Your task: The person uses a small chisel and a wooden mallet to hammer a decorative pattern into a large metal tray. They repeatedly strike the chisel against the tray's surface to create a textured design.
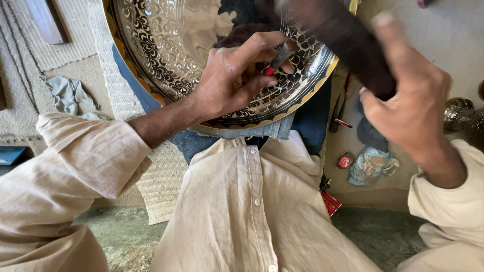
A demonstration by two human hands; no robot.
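Resting across the lap on blue denim, a large round engraved brass tray [166, 45] is tilted toward the wearer, its lower rim lying just above the cream shirt [252, 211]. It is judged to be rigid sheet metal, fairly heavy for its thinness, smooth and likely slippery on its polished face, and liable to dent or scratch if struck off the mark. It would best be taken by the rim with the palm beneath, not by the worked face.

A dense pattern of small leaf or scale shapes is seen cut in bands over a dark ground, with a scalloped gold-coloured border at the edge; the metal shines strongly.

The left hand [229, 75] is closed around a small steel chisel [280, 55] with a red mark near its lower end, the tip set against the tray's surface and the fingers resting on the metal. The right hand [413, 108] is raised well apart from the left and is clamped on a dark wooden mallet [348, 40], blurred in the picture.

On the floor to the right lie a crumpled bluish bag [372, 165], a small red tin [345, 160] and slender tools [339, 113]; a grey rag [68, 94] lies on the woven mat [65, 45] at left.
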